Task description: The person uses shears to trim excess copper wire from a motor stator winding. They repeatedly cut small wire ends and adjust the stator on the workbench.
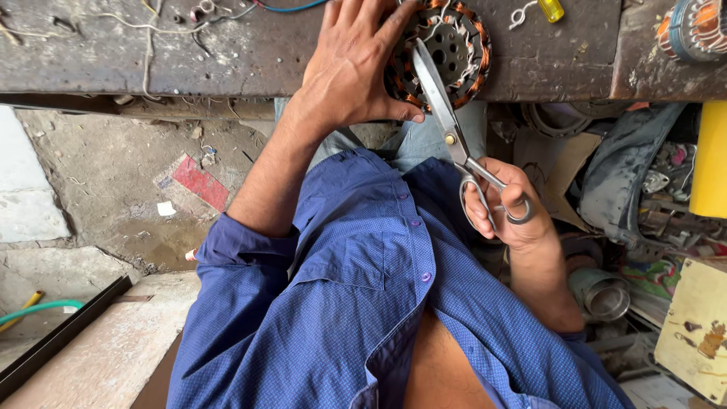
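A round motor stator (454,45) wound with copper wire lies at the near edge of a worn dark workbench (250,53). My left hand (356,64) rests over its left side, thumb along its lower rim. My right hand (509,206) grips the loops of steel scissors (443,113), whose blades are together and point up onto the stator's windings. My blue shirt fills the lower middle of the view.
Loose wires and small bits lie along the bench's far left. A yellow screwdriver handle (551,9) and a second wound stator (693,29) sit at the right. Clutter, a metal can (606,297) and a yellow panel (712,163) crowd the floor at right; concrete floor lies at left.
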